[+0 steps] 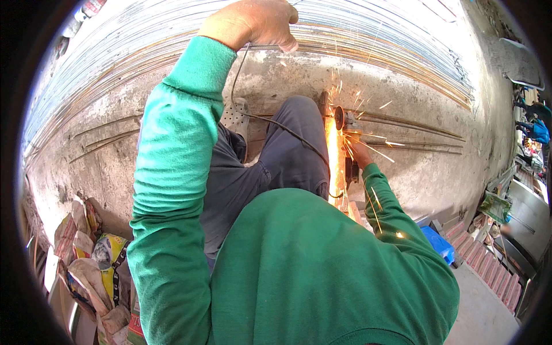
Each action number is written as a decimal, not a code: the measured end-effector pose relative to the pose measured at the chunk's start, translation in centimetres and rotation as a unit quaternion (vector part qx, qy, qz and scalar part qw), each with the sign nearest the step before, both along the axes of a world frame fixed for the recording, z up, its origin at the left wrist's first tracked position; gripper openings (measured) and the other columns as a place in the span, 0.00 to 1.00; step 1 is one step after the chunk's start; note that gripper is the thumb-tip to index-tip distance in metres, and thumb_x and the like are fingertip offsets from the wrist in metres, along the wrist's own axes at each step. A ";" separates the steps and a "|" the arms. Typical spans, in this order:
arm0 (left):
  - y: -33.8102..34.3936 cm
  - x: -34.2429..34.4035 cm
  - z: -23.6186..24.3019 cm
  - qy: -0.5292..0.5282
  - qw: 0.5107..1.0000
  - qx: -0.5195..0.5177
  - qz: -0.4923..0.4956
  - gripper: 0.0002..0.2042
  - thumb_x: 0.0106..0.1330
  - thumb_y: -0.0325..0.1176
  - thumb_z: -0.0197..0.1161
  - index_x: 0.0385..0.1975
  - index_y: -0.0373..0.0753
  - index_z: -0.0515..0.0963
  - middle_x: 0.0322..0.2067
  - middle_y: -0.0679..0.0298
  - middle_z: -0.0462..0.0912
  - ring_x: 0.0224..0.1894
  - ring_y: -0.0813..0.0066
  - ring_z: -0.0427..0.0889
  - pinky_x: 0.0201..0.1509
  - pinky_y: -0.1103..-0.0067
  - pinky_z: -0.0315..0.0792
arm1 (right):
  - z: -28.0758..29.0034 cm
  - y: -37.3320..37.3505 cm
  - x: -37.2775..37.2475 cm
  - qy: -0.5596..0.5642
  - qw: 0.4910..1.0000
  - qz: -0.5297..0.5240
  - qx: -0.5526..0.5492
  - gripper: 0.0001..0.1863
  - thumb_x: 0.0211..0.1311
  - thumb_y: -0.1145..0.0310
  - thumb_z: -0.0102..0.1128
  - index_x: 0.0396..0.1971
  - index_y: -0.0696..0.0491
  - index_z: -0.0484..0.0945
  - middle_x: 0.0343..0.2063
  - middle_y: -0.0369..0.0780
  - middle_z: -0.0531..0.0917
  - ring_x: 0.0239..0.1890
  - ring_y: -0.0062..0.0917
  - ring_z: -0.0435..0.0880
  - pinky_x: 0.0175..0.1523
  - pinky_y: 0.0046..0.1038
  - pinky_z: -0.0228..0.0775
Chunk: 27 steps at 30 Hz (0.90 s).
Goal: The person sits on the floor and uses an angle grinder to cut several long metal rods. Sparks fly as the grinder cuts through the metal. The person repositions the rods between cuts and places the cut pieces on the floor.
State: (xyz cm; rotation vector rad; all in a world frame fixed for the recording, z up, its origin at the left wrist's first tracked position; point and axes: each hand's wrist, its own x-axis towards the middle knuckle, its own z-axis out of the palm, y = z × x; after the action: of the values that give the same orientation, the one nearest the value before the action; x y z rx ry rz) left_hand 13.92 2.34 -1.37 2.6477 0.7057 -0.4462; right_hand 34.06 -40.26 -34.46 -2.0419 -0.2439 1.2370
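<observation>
My right hand (360,152) is closed round an angle grinder (352,168), beside my right knee. Its cutting disc (340,117) is upright, and a bright stream of sparks (335,152) pours from it toward me. Thin steel rods (402,122) extend rightward from beside the disc; the exact contact point is hidden by glare. Raised in front of me, my left hand (253,23) has its thumb apart from its bent fingers, with nothing visible between them. A dark cable (293,133) runs from below my left wrist across my right leg.
Many long rods (391,54) lie across the far side of the concrete floor (443,167). Crumpled sacks (95,270) are piled at the near left. A blue object (438,244) and a ridged reddish panel (486,267) are at the right. Another person (536,129) is at the far right.
</observation>
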 end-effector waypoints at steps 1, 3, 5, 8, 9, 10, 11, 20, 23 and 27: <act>0.0 0.1 0.0 -0.001 1.000 0.000 -0.003 0.28 0.56 0.42 0.63 0.58 0.36 0.72 0.55 0.51 0.76 0.59 0.55 0.73 0.61 0.67 0.68 | -0.2 0.0 0.2 -0.002 1.000 -0.009 -0.026 0.11 0.46 0.67 0.71 0.24 0.60 0.82 0.21 0.34 0.81 0.23 0.21 0.78 0.30 0.27 0.69; 0.0 0.2 -0.1 -0.002 1.000 0.000 -0.008 0.28 0.56 0.42 0.63 0.58 0.36 0.72 0.55 0.51 0.76 0.59 0.55 0.73 0.61 0.66 0.68 | -0.6 -0.1 0.3 -0.006 0.998 -0.021 -0.058 0.11 0.45 0.67 0.72 0.25 0.59 0.82 0.23 0.35 0.82 0.24 0.23 0.79 0.28 0.29 0.68; -0.3 -0.3 0.8 -0.008 1.000 -0.011 -0.006 0.28 0.56 0.42 0.64 0.58 0.36 0.72 0.55 0.51 0.76 0.59 0.55 0.73 0.61 0.66 0.68 | -0.2 0.3 0.1 0.009 0.999 -0.011 -0.034 0.13 0.46 0.68 0.70 0.29 0.59 0.81 0.23 0.35 0.81 0.24 0.22 0.77 0.27 0.28 0.67; -0.6 -0.6 1.6 -0.014 1.000 -0.012 -0.006 0.28 0.57 0.41 0.63 0.58 0.36 0.72 0.55 0.51 0.76 0.59 0.55 0.73 0.61 0.66 0.68 | -1.3 0.7 0.3 -0.026 0.999 0.031 -0.008 0.13 0.49 0.68 0.67 0.32 0.61 0.80 0.24 0.36 0.81 0.25 0.21 0.77 0.28 0.27 0.66; -0.4 -0.1 1.3 -0.024 0.999 -0.021 -0.016 0.28 0.57 0.41 0.63 0.58 0.36 0.72 0.55 0.51 0.76 0.59 0.55 0.73 0.61 0.66 0.68 | -4.2 -2.3 1.6 -0.060 0.995 0.061 0.051 0.13 0.50 0.68 0.66 0.33 0.61 0.79 0.24 0.36 0.80 0.25 0.21 0.77 0.29 0.27 0.66; -0.4 -0.1 1.2 -0.022 0.999 -0.025 -0.018 0.28 0.57 0.41 0.63 0.58 0.36 0.72 0.55 0.51 0.76 0.59 0.55 0.73 0.61 0.66 0.68 | -5.5 -3.1 2.4 -0.078 0.992 0.094 0.041 0.13 0.51 0.68 0.66 0.33 0.61 0.79 0.25 0.37 0.81 0.26 0.21 0.78 0.29 0.28 0.67; -0.3 -0.1 1.1 -0.024 0.999 -0.030 -0.021 0.28 0.57 0.41 0.63 0.58 0.36 0.72 0.55 0.51 0.76 0.59 0.55 0.73 0.61 0.66 0.68 | -6.4 -3.9 3.4 -0.101 0.986 0.127 0.029 0.12 0.52 0.68 0.65 0.33 0.61 0.79 0.25 0.37 0.81 0.27 0.22 0.78 0.29 0.28 0.68; -0.6 -0.9 1.4 -0.031 0.999 -0.018 -0.014 0.28 0.57 0.41 0.63 0.58 0.36 0.72 0.55 0.51 0.76 0.59 0.54 0.73 0.62 0.66 0.68 | -0.9 -0.9 0.7 0.003 0.998 0.051 -0.028 0.09 0.54 0.67 0.65 0.32 0.58 0.82 0.29 0.37 0.84 0.30 0.21 0.81 0.37 0.25 0.73; -0.5 -0.7 1.4 -0.029 0.999 -0.020 -0.015 0.28 0.57 0.41 0.63 0.58 0.36 0.72 0.55 0.50 0.76 0.59 0.54 0.73 0.62 0.66 0.68 | -1.1 -1.9 0.8 0.078 0.996 -0.024 -0.025 0.09 0.54 0.67 0.65 0.31 0.58 0.82 0.29 0.37 0.84 0.29 0.21 0.81 0.36 0.25 0.73; -0.5 -0.6 1.5 -0.016 0.999 -0.027 -0.009 0.28 0.57 0.40 0.63 0.58 0.35 0.72 0.55 0.50 0.76 0.59 0.54 0.73 0.62 0.66 0.68 | -0.9 -0.6 0.4 -0.021 0.994 0.050 -0.098 0.09 0.55 0.68 0.64 0.32 0.57 0.82 0.29 0.37 0.83 0.31 0.21 0.80 0.38 0.24 0.72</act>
State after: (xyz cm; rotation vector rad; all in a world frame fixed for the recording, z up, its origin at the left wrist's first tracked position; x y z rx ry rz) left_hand 13.35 1.84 0.08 2.6071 0.6501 -0.4202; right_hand 34.47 -40.87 -35.33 -2.2484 -0.2559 1.3248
